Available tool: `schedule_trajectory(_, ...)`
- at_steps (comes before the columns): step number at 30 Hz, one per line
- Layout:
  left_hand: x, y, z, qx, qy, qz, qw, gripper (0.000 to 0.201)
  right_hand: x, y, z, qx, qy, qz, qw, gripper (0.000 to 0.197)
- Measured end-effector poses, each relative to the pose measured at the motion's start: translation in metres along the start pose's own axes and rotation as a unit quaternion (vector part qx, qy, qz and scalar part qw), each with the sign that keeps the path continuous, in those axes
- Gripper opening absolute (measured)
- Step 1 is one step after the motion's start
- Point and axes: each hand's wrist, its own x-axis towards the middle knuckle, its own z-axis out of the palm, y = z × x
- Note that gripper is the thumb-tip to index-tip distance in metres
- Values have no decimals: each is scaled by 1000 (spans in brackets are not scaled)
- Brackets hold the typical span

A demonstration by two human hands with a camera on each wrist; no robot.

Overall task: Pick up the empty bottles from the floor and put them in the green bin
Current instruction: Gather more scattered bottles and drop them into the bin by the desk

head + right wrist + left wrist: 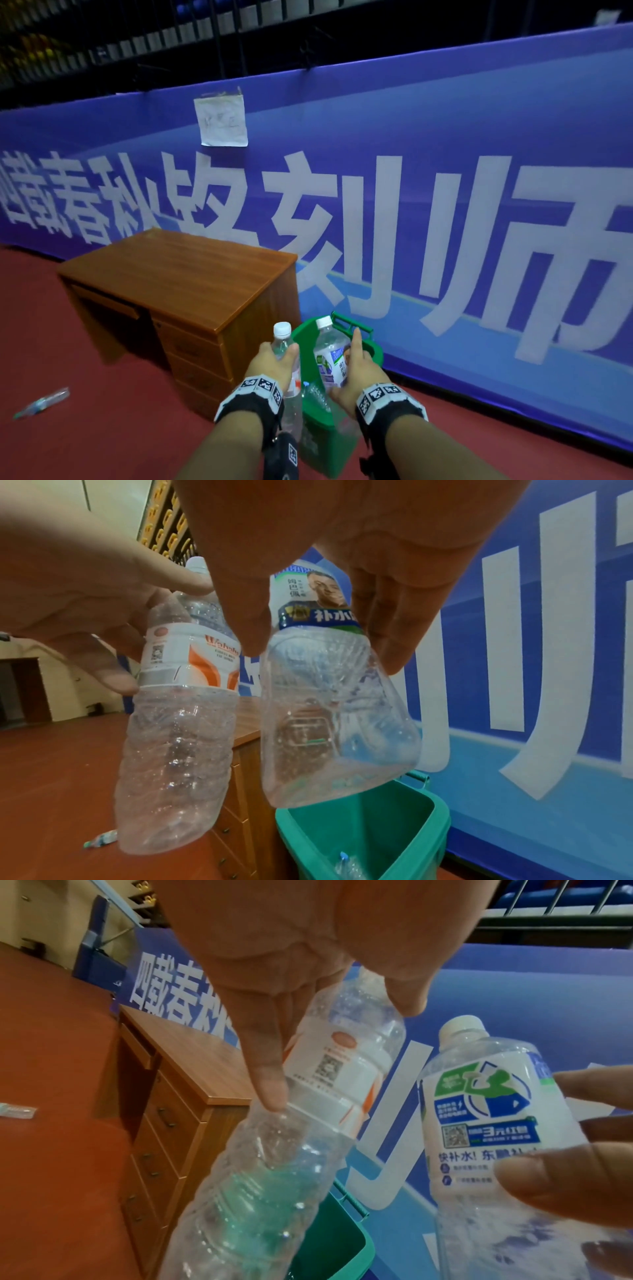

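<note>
Red floor (102, 394), blue banner (445, 154) behind; desk (178, 274) at 10 o'clock; left hand (274, 359) grasps orange-label bottle (293, 383), right hand (356, 373) grasps blue-label bottle (330, 356) above green bin (375, 353); 1 crushed bottle (42, 402) at 9 o'clock.

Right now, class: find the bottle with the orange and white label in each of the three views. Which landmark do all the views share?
Head: orange and white label bottle, low centre, held by the left hand.
Left wrist: centre, under the fingers.
Right wrist: centre-left.
Shared landmark: green bin.
</note>
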Motion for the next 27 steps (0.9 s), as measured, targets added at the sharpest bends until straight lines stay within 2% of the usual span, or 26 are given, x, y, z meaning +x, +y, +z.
schedule_trajectory(7,162,48,52,22,-33,30,999,46,153,17,-13,-47,8,24,999,121)
schedule_trajectory(14,296,75,104,58,-75,-6,996,54,288,29,-26,-6,-11,58,998,124)
schedule_trajectory(17,329,84,117,65,-81,-26,994,74,328,38,-27,19,-56,65,996,138)
schedule_trajectory(19,345,91,120,78,-73,-29,994,87,351,44,-30,-3,-75,58,996,141)
schedule_trajectory(22,356,93,117,84,-48,-41,994,89,375,54,-36,-41,-88,30,995,134)
schedule_trajectory(27,351,84,111,95,-17,-112,989,90,395,59,-33,-99,-132,11,986,125)
